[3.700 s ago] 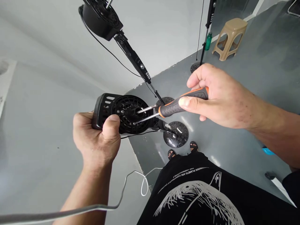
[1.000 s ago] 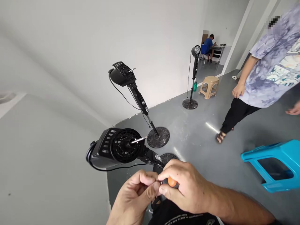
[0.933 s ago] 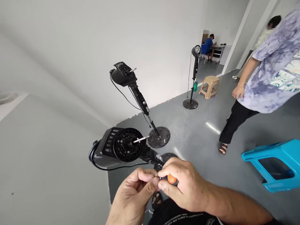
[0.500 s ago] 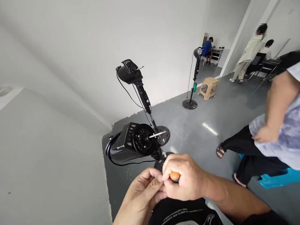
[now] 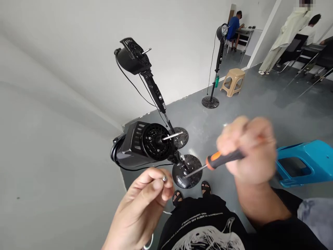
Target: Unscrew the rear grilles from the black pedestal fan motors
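My left hand (image 5: 142, 205) is low in the middle and pinches a small silver screw (image 5: 164, 178) between thumb and fingertips. My right hand (image 5: 249, 151), blurred by motion, is closed round a screwdriver (image 5: 208, 165) with an orange and black handle, its thin shaft pointing down-left toward the screw. Just above my left hand is the black motor head (image 5: 145, 144) of a stand fan, grille and blades off, its bare metal shaft (image 5: 172, 136) sticking out to the right. The fan's round black base (image 5: 187, 168) sits on the floor by my sandalled feet.
A second stripped stand fan (image 5: 135, 57) leans behind the first, a third fan (image 5: 220, 34) stands farther back by a tan stool (image 5: 232, 80). A blue plastic stool (image 5: 305, 161) is at the right. People sit and stand at desks in the far right background. A white wall fills the left.
My hands, joined at the screwdriver tip half a second ago, have come apart: the right swung up and right with the screwdriver, the left keeps the screw. The person in the patterned shirt has gone from view.
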### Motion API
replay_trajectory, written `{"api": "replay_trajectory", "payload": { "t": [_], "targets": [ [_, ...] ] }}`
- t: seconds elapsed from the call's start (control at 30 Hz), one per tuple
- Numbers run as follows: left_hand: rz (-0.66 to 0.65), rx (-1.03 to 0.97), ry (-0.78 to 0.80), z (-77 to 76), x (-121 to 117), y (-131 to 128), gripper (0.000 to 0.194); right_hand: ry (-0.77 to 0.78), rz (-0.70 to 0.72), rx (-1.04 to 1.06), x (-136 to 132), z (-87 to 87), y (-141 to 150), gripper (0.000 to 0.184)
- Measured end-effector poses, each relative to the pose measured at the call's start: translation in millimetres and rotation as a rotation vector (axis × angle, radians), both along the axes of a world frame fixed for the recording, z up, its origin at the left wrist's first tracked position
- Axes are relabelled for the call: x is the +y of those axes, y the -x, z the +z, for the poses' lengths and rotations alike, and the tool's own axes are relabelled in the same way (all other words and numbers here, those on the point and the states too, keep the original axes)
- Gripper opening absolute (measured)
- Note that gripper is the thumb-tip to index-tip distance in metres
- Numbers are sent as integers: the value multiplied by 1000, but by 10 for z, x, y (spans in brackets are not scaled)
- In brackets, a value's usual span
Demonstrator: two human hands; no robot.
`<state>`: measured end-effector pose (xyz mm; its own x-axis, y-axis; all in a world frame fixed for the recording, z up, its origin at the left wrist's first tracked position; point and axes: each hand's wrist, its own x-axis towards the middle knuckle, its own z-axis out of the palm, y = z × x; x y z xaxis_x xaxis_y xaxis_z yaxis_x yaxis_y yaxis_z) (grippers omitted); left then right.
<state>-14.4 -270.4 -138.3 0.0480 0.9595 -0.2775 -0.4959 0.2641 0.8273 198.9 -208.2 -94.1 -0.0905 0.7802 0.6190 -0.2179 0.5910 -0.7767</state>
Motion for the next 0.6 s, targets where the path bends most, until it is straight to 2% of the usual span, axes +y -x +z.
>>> {"api": "replay_trajectory", "payload": {
  "t": [0.03, 0.1, 0.13, 0.17, 0.23, 0.3, 0.37, 0.5, 0.6],
  "targets": [
    [-9, -21, -18, 16, 29, -2, 23, 125, -64, 113, 23, 150, -75, 40],
    [-22, -42, -57, 45, 66, -44, 21, 307, -301, 236, 65, 442, -225, 63],
    [-12, -41, -72, 61, 74, -81, 21, 307, -377, 300, 86, 563, -306, 69],
    [4, -35, -81, 80, 77, -123, 21, 365, -380, 302, 108, 657, -398, 69],
    [33, -16, -88, 121, 74, -210, 22, 529, -253, 152, 154, 738, -624, 62],
    [44, 4, -89, 163, 69, -278, 22, 676, -208, -80, 183, 660, -900, 51],
    [40, 29, -87, 196, 67, -317, 22, 705, -274, -424, 168, 445, -1191, 53],
    [38, 60, -94, 229, 68, -341, 21, 637, -298, -436, 4, -101, -1629, 55],
    [16, 78, -98, 239, 72, -353, 19, 577, -312, -407, -104, -336, -1747, 53]
  ]
}}
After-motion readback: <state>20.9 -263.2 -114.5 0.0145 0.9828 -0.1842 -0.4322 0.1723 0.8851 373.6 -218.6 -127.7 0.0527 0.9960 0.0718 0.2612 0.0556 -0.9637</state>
